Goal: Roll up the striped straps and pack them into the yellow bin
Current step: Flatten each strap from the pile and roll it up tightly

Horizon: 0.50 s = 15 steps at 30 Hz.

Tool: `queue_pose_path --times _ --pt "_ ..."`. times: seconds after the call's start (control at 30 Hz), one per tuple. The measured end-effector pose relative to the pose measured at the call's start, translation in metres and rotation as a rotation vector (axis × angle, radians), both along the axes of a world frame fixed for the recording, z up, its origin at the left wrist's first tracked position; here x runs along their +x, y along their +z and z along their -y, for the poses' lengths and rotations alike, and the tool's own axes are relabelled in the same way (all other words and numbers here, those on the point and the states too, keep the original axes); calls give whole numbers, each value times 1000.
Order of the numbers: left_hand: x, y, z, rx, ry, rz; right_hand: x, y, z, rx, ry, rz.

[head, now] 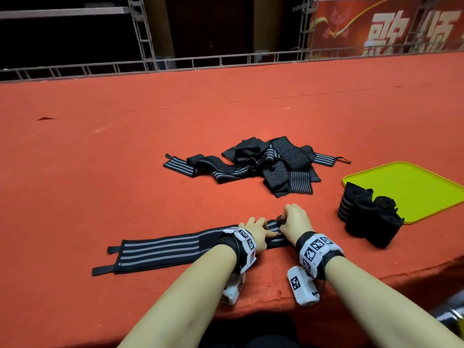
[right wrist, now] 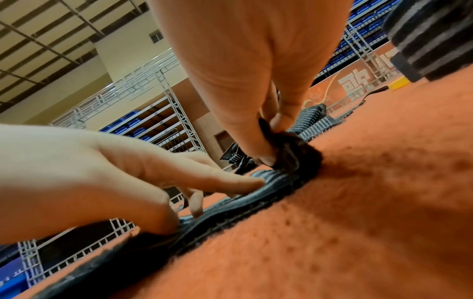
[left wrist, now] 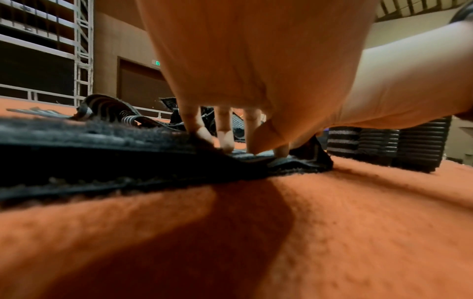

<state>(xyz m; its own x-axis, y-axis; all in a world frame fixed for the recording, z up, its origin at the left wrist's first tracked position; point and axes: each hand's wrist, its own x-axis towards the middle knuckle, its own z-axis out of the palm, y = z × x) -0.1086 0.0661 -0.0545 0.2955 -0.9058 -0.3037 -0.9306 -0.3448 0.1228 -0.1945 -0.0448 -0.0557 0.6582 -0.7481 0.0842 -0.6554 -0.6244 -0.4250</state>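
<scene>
A black strap with grey stripes [head: 160, 249] lies flat along the near edge of the red carpeted surface [head: 175, 116]. My right hand [head: 293, 221] pinches its right end, which is curled into a small tight roll [right wrist: 291, 155]. My left hand [head: 258, 231] presses the strap flat just left of the roll with straight fingers [right wrist: 230, 182]. A heap of loose striped straps [head: 263, 164] lies farther back. Several rolled straps [head: 366, 217] stand on the near left corner of the yellow bin [head: 411, 187], a shallow tray at the right.
The carpeted surface drops off at its near edge [head: 276, 310] just under my wrists. Metal truss railing [head: 175, 64] runs along its far edge, with a red banner [head: 389, 28] behind at the right.
</scene>
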Motion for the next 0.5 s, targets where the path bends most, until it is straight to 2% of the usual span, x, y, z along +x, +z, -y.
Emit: queue_pose_path --times 0.1,0.2,0.33,0.5 --pt "1 -1 2 -45 -10 -72 1 1 -2 -31 30 -4" --pt "4 -4 3 -109 77 -213 3 2 -7 -11 82 -40" --pt "12 3 1 -48 129 -363 5 -1 -11 78 92 -1" --pt "14 7 1 -79 192 -507 2 -2 -7 137 91 33"
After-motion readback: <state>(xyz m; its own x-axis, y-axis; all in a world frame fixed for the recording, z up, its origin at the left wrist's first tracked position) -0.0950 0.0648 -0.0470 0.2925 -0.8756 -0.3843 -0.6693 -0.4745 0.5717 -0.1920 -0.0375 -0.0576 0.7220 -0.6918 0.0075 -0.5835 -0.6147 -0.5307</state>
